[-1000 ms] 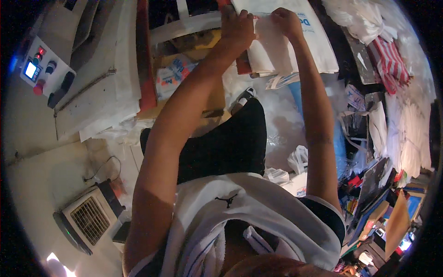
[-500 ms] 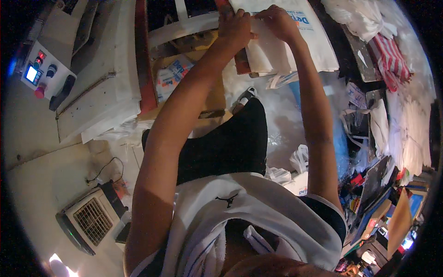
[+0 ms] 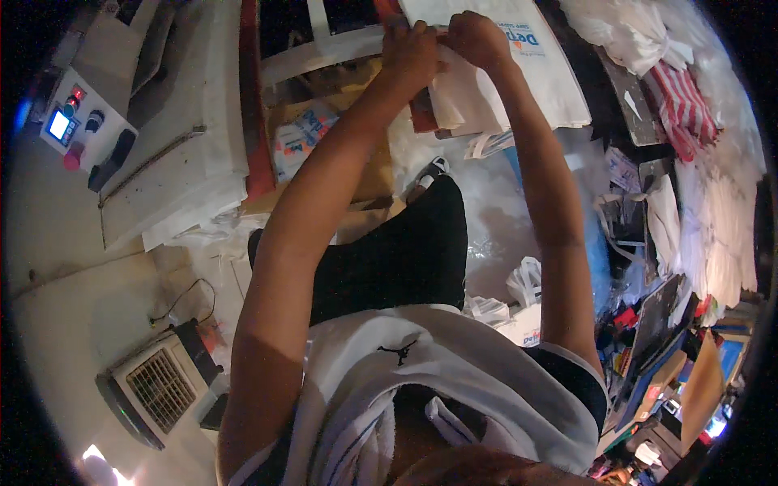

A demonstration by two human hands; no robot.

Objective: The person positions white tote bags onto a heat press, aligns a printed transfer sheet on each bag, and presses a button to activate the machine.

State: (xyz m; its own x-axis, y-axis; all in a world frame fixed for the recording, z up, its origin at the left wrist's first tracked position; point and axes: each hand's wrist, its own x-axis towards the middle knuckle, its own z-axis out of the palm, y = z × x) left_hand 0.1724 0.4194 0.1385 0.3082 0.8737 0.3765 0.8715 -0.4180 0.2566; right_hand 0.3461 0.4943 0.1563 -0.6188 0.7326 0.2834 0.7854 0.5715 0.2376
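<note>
Flat white plastic bags [image 3: 539,81] with blue and orange print lie stacked at the top of the view, on a red-edged bench. At the stack's left edge my right hand [image 3: 484,42] is closed with its fingers bent, gripping the bag's edge. Just to its left is my left hand [image 3: 412,57], its fingers curled down by the bench's red edge. What lies under those fingers is hidden. A pale flat strip [image 3: 328,50] runs left from my left hand across a dark opening.
Below the opening, a cardboard box [image 3: 369,166] holds a printed bag. A control box [image 3: 85,117] with a lit screen sits at left, above a vented appliance [image 3: 162,389]. White bundles and a red-striped bag [image 3: 685,105] crowd the right; more bags lie on the floor.
My right hand has shifted slightly left with its fingers more curled. My left hand stays at nearly the same spot. The top bag's print has moved a little left.
</note>
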